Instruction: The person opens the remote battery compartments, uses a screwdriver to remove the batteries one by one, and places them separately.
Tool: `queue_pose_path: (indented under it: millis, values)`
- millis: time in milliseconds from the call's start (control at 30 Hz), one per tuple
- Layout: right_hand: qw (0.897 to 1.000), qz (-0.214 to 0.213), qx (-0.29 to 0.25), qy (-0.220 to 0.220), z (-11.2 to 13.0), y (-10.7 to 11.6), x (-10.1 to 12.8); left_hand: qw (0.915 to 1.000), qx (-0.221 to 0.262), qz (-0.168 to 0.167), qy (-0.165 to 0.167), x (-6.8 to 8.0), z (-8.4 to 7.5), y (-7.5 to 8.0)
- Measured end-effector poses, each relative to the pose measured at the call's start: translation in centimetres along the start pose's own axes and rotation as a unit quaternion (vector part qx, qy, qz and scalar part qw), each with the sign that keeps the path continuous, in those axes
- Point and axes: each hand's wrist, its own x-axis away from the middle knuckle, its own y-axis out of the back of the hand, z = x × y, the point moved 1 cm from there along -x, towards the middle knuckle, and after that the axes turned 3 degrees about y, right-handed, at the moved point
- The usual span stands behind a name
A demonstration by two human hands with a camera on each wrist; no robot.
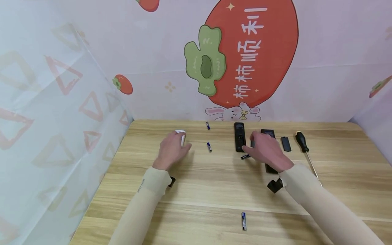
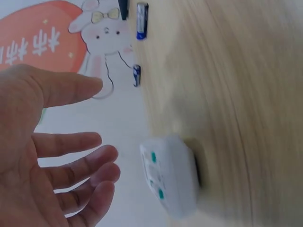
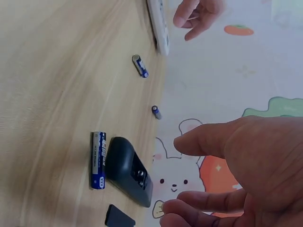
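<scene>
My left hand (image 1: 172, 149) hovers over a white remote control (image 1: 181, 136). In the left wrist view the thumb and fingers of this hand (image 2: 71, 156) are spread apart, holding nothing, beside the white remote with green buttons (image 2: 175, 177). My right hand (image 1: 267, 148) is above the table, just right of a black remote control (image 1: 240, 131) lying with its battery compartment uncovered. Nothing is between its loosely bent fingers in the right wrist view. A battery (image 3: 98, 161) lies against the near end of that remote (image 3: 124, 168). A second black remote (image 1: 271, 169) is partly hidden under the right hand.
Two small blue batteries (image 1: 209, 147) lie between the hands, one behind the other. Another battery (image 1: 243, 221) is near the front. A black battery cover (image 1: 286, 144) and a screwdriver (image 1: 302, 141) with a black handle lie at right. A printed cloth wall (image 1: 165, 51) rises behind the table.
</scene>
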Motion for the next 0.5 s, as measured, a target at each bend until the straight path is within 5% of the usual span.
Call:
queue_pose_path:
  millis: [267,500]
  values:
    - [1.0,-0.01,-0.01,0.019,-0.7,0.2,2.5,0.9976,0.011,0.0,0.068,-0.6,1.9,0.0]
    - [1.0,-0.005,-0.023,0.019,-1.7,0.0,4.5,0.9921,0.026,0.035,0.118,-0.6,2.7,-0.2]
